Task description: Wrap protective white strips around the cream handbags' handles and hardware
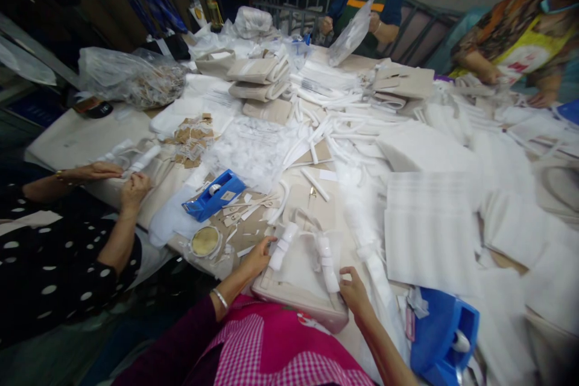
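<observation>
A beige handbag point(303, 307) lies on the table in front of me. Its handles are padded with white foam, one sleeve point(283, 246) on the left and another point(327, 265) on the right. My left hand point(257, 260) is at the bag's left edge, its fingers stretched out to the left sleeve with no grip around it. Beside the lower end of the right sleeve is my right hand point(354, 291), fingers loosely bent and apart, holding nothing that I can see. Whether its fingertips touch the bag is unclear.
Blue tape dispensers stand to the left point(215, 196) and lower right point(443, 338). White foam sheets point(429, 235) cover the right side; folded beige bags point(260, 72) are stacked behind. A co-worker's hands point(133, 190) handle another bag at left; two more people are across the table.
</observation>
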{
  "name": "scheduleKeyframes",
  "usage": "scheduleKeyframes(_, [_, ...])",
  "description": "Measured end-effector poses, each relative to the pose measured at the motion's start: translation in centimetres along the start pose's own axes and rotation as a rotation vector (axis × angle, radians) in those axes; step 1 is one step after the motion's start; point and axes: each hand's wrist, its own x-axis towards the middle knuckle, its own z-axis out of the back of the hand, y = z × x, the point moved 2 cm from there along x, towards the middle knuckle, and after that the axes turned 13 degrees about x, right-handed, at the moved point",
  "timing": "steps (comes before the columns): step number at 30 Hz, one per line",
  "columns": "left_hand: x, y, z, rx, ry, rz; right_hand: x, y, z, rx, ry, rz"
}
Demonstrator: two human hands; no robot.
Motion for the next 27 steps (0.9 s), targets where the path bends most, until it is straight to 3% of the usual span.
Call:
scheduleKeyframes(10, [-0.1,1.5,-0.3,0.027,0.126,-0.023,-0.1,-1.5,0.7,0.036,0.146,-0.037])
scheduleKeyframes(14, [-0.1,2.7,0.5,0.123,0.115,-0.007,0.5,-1.8,2.5,-0.065,0.081,0.066])
scheduleKeyframes(16, [-0.2,1.9,1.5,0.163,0.016,-0.022,1.4,-1.2,3.6,-0.062,-0.012,0.175])
scheduleKeyframes(18, [-0.6,-0.4,2.5,0.211,-0.221,-0.12,2.8,-0.1,4.1,-0.003,-0.066,0.233])
scheduleKeyframes(20, [-1.4,-3.6,2.4,0.242,-0.421,-0.278,4.3,1.0,3.8,0.071,-0.027,0.179])
scheduleKeyframes(21, [-1.7,-5.1,1.8,0.239,-0.443,-0.353,5.0,1.6,3.3,0.103,0.016,0.128])
scheduleKeyframes(23, [-2.1,-7.4,-0.6,0.206,-0.32,-0.447,5.8,2.6,2.0,0.132,0.083,0.038])
scheduleKeyframes(25, [-2.1,-8.4,-3.5,0.172,-0.145,-0.421,5.9,3.6,0.8,0.11,0.088,-0.018])
scheduleKeyframes(27, [-1.7,-8.5,-5.7,0.157,-0.064,-0.344,5.5,4.9,-0.3,0.034,0.065,-0.021])
